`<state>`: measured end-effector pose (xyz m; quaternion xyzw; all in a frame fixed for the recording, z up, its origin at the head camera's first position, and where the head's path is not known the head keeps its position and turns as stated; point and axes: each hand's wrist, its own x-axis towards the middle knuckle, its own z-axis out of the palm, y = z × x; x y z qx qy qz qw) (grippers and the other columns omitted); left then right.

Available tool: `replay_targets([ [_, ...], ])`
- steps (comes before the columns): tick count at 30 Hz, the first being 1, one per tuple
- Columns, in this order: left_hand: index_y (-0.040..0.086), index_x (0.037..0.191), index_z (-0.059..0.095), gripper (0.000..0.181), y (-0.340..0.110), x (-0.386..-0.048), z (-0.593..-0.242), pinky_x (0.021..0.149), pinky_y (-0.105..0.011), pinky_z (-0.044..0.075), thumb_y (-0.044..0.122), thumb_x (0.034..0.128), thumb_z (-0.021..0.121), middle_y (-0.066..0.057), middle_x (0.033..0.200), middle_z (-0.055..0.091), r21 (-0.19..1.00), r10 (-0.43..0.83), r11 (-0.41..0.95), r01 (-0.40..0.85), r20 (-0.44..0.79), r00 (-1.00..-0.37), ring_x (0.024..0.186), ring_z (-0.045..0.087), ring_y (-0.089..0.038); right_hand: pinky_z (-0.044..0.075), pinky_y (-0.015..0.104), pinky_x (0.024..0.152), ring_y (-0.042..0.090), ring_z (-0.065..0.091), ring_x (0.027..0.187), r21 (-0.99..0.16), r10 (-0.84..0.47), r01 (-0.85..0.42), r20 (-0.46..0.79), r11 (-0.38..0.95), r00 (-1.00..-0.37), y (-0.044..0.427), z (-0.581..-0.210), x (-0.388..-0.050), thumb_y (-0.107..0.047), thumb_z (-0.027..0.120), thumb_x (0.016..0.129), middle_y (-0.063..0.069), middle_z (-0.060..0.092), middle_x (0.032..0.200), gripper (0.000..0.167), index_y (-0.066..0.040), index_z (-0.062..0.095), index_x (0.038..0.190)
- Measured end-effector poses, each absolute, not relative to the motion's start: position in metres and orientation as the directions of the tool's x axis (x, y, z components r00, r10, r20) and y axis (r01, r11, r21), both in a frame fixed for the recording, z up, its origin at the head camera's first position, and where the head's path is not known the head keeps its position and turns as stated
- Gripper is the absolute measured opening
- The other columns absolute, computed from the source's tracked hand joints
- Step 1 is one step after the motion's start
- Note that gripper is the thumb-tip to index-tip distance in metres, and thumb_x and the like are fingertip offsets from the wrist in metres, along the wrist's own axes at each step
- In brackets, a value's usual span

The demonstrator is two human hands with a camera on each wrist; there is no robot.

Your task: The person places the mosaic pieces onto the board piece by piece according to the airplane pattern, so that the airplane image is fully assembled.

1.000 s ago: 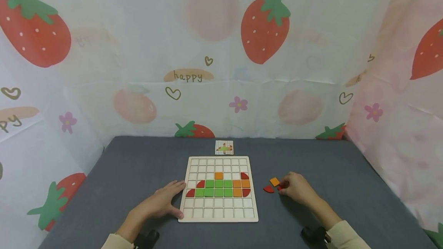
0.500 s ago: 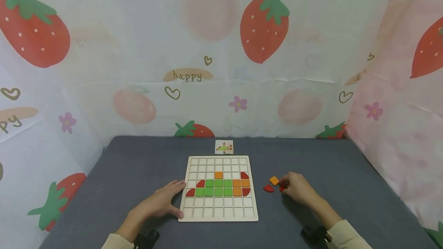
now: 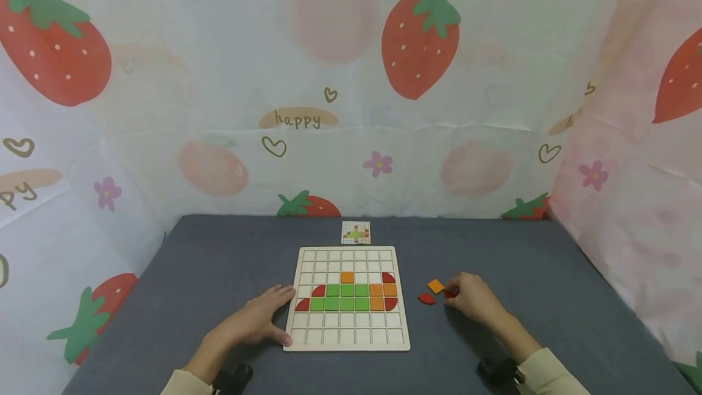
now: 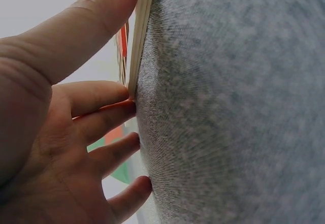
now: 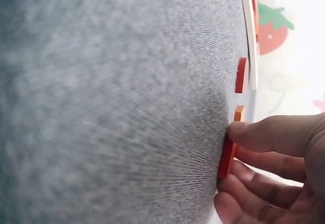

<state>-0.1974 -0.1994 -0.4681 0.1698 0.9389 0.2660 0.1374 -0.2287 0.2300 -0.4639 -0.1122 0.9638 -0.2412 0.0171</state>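
A wooden grid board point(image 3: 347, 337) lies flat on the table, with green, orange and red tiles set in its middle rows. At its left edge rests my left hand point(image 3: 258, 317), fingers spread; the thumb and index finger touch the board's side in the left wrist view. To the right of the board, my right hand point(image 3: 476, 298) pinches a red tile point(image 5: 227, 158) between thumb and fingers, low at the cloth. Much of that tile is hidden in the head view. Beside these fingertips lie an orange square tile point(image 3: 436, 286) and a red quarter-round tile point(image 3: 426, 298).
A small pattern card point(image 3: 356, 233) lies just behind the board. Dark grey cloth covers the table point(image 3: 230, 261). A curtain printed with strawberries point(image 3: 421, 47) stands behind and along both sides.
The right fingers have drawn the red tile slightly to the right, away from the orange square and the other red tile. My left hand stays at the board's edge.
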Motion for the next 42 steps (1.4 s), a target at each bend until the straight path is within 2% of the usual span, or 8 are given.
replay_targets([
  [6, -0.004, 0.143, 0.043, 0.097, -0.2, -0.197, -0.468, 0.107, -0.069, 0.026, 0.029, 0.0632, 0.088, -0.021, 0.151, 0.042, 0.545, 0.398, 0.799, 0.256, -0.159, -0.903, 0.144, 0.028, -0.045, 0.054, 0.037, 0.065, 0.02, 0.065, 0.076, -0.44, -0.198, -0.188, 0.024, 0.878, -0.98, 0.23, -0.462, -0.228, -0.01, 0.077, 0.079, 0.007, 0.071, 0.087, 0.014, -0.001, 0.075, 0.089],
  [11, -0.004, 0.143, 0.043, 0.098, -0.2, -0.197, -0.468, 0.107, -0.07, 0.026, 0.029, 0.0632, 0.088, -0.021, 0.151, 0.041, 0.551, 0.399, 0.795, 0.253, -0.161, -0.903, 0.144, 0.028, -0.045, 0.054, 0.039, 0.066, 0.022, 0.066, 0.078, -0.443, -0.184, -0.17, 0.011, 0.88, -0.983, 0.23, -0.462, -0.227, -0.007, 0.077, 0.079, 0.008, 0.072, 0.088, 0.012, -0.002, 0.075, 0.089],
  [17, -0.005, 0.143, 0.043, 0.098, -0.201, -0.198, -0.467, 0.107, -0.069, 0.026, 0.03, 0.0631, 0.088, -0.022, 0.151, 0.041, 0.552, 0.397, 0.795, 0.251, -0.161, -0.904, 0.144, 0.028, -0.046, 0.05, 0.033, 0.062, 0.016, 0.059, 0.075, -0.463, -0.225, -0.216, 0.036, 0.86, -0.974, 0.232, -0.463, -0.229, -0.005, 0.076, 0.079, 0.005, 0.064, 0.086, 0.008, -0.004, 0.074, 0.086],
  [23, -0.004, 0.144, 0.042, 0.099, -0.201, -0.199, -0.468, 0.108, -0.068, 0.026, 0.031, 0.063, 0.087, -0.022, 0.151, 0.041, 0.555, 0.396, 0.795, 0.246, -0.166, -0.903, 0.144, 0.027, -0.046, 0.044, 0.028, 0.06, 0.014, 0.052, 0.072, -0.483, -0.259, -0.268, 0.086, 0.834, -0.962, 0.233, -0.463, -0.233, -0.003, 0.075, 0.079, 0.004, 0.06, 0.083, 0.011, -0.003, 0.075, 0.09],
  [42, -0.004, 0.144, 0.042, 0.1, -0.202, -0.199, -0.469, 0.109, -0.068, 0.026, 0.032, 0.0634, 0.087, -0.021, 0.152, 0.04, 0.549, 0.398, 0.799, 0.245, -0.179, -0.9, 0.144, 0.027, -0.045, 0.046, 0.025, 0.065, 0.013, 0.055, 0.079, -0.53, -0.296, -0.313, 0.119, 0.788, -0.948, 0.233, -0.462, -0.246, -0.005, 0.073, 0.082, 0.004, 0.063, 0.091, 0.014, -0.004, 0.075, 0.096],
])
